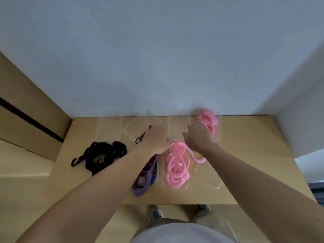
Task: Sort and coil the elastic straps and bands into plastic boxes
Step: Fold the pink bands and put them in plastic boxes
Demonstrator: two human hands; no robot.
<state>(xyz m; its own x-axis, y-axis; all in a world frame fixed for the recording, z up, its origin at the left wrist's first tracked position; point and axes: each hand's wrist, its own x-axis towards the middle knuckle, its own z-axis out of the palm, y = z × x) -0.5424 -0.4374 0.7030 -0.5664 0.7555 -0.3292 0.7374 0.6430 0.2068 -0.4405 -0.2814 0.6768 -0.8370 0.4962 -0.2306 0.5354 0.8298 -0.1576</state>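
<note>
The left hand [155,138] and right hand [198,136] flanked a clear box [177,126] beyond the pink bands [176,165] (grips too blurred to tell).

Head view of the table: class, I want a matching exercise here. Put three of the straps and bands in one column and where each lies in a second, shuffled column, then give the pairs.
Things:
1 black straps
2 purple band
3 pink bands

Places:
A in clear boxes
B nearest the front edge of the table
C loose on the table's left part

Pairs: 1-C, 2-B, 3-A
</note>
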